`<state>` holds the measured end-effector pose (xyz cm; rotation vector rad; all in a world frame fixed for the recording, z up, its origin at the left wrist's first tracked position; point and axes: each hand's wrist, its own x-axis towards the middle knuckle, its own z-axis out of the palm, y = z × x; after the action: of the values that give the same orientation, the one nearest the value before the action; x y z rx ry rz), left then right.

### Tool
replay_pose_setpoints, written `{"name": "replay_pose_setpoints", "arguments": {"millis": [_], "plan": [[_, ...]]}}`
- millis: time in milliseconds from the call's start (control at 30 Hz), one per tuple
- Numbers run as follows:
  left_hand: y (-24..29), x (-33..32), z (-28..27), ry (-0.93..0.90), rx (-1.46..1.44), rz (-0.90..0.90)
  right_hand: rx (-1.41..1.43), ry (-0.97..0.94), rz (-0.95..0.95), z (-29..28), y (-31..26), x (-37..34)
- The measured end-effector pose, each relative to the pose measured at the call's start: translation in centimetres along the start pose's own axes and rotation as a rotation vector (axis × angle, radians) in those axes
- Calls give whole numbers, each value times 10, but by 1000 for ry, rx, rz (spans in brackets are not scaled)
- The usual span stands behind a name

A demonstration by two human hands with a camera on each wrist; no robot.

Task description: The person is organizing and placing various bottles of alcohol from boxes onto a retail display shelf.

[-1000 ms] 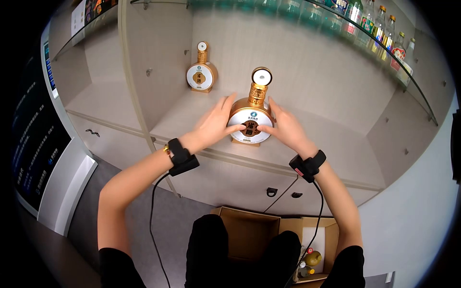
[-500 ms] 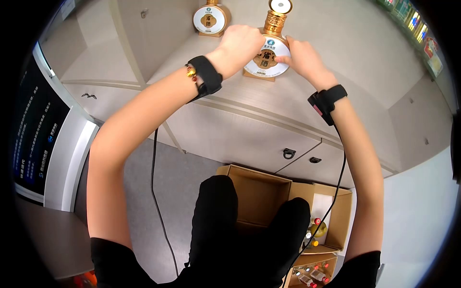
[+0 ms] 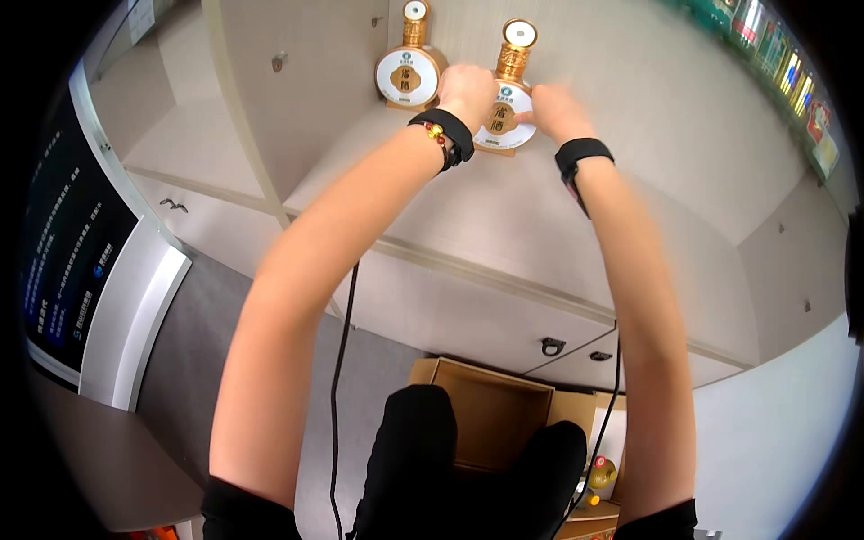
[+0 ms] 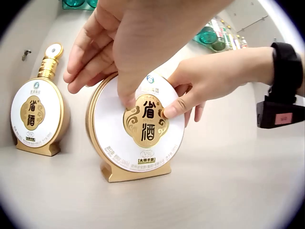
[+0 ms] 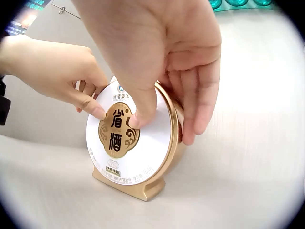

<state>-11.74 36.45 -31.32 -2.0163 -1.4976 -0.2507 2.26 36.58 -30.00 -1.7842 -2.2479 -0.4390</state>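
A round, flat liquor bottle stands upright on the shelf, with a white face, a gold label, a gold neck and a ring-shaped top. My left hand holds it from the left, its thumb against the face. From the other side my right hand grips it, thumb on the label's edge and fingers round behind the gold rim. The bottle's neck is hidden behind my hands in both wrist views. A matching bottle stands to the left, apart from this one.
The cabinet's side panel rises left of the matching bottle. A glass shelf with several bottles runs along the upper right. Below are cabinet doors and an open cardboard box by my knees. A cable hangs from each wrist.
The held bottle has moved back on the shelf, more into line with the matching bottle. Both hands moved with it, and my arms reach farther forward. The head view has shifted.
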Motion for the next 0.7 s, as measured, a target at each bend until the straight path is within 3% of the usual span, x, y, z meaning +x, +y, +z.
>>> {"name": "replay_pose_setpoints", "arguments": {"millis": [267,367,533,700], "plan": [[-36,27,16,-44,-70,-80,28,55,37,24,-12,48],[-53,38,43,41,-47,-53,-10,62,46,29,-19,62],[-51,47,50,93,-13,-29,-2,135,29,44,-14,74],[-49,50,52,19,41,-41,-82,64,94,36,-25,78]]}}
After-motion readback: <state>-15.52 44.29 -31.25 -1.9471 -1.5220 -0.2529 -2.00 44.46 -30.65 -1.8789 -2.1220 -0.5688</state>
